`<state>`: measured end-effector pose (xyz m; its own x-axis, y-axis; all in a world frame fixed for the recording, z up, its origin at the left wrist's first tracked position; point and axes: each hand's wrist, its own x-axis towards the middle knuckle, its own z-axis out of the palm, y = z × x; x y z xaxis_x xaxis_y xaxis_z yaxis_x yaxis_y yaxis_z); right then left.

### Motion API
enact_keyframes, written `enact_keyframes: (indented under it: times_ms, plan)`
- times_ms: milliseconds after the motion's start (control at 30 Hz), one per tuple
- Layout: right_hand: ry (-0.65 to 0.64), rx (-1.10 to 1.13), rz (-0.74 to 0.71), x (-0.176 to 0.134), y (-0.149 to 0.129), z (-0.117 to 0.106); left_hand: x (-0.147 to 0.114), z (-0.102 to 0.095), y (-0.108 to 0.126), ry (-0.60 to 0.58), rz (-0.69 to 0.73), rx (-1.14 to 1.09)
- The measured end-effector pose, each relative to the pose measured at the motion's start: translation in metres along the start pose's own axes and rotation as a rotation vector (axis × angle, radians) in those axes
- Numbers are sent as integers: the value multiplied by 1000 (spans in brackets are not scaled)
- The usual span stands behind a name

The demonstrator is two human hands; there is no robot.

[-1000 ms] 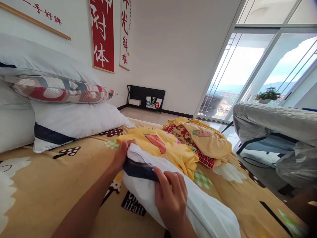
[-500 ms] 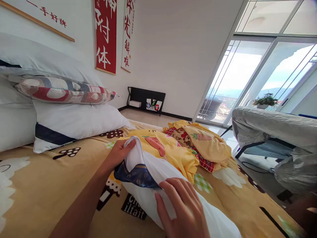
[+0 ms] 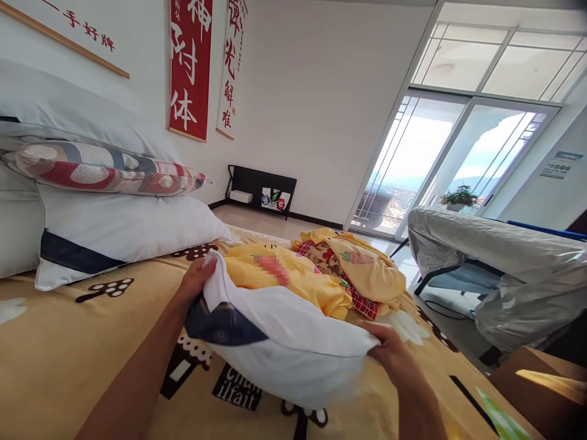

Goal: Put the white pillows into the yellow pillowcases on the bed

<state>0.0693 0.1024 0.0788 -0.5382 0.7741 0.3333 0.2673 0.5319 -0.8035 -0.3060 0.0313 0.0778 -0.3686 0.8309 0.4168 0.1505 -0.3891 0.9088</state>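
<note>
A white pillow with a dark blue corner patch is stretched between my hands, low over the bed. My left hand pinches its upper left corner beside the patch. At the pillow's right end, my right hand grips the other corner, thumb and fingers closed on the fabric. Just behind the pillow lies a yellow cloth with a carrot picture, partly blurred out. Farther right, a second yellow cover with a carrot print lies bunched over a red-checked, patterned item.
Stacked white pillows and a patterned cushion rest at the left. The bed has a tan printed sheet. Plastic-wrapped furniture stands at the right, with a cardboard box nearer. A black shelf is by the far wall.
My right hand has gone from lying on the pillow to gripping its right corner. The pillow now spreads out crosswise. My left hand still holds its corner; the view has shifted slightly.
</note>
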Motion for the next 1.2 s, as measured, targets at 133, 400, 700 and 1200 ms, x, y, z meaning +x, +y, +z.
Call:
enact_keyframes:
  times_ms: [133, 400, 700, 1200]
  plan:
    - [14, 88, -253, 15, -12, 59, -33, 54, 4, -719, 110, 178]
    - [296, 45, -328, 18, -16, 106, -44, 84, 6, -405, 440, 294]
    - [610, -263, -246, 22, 3, 140, -33, 91, -31, -668, 38, 139]
    - [267, -852, -115, -57, -24, 178, -31, 104, -45, -467, -140, 11]
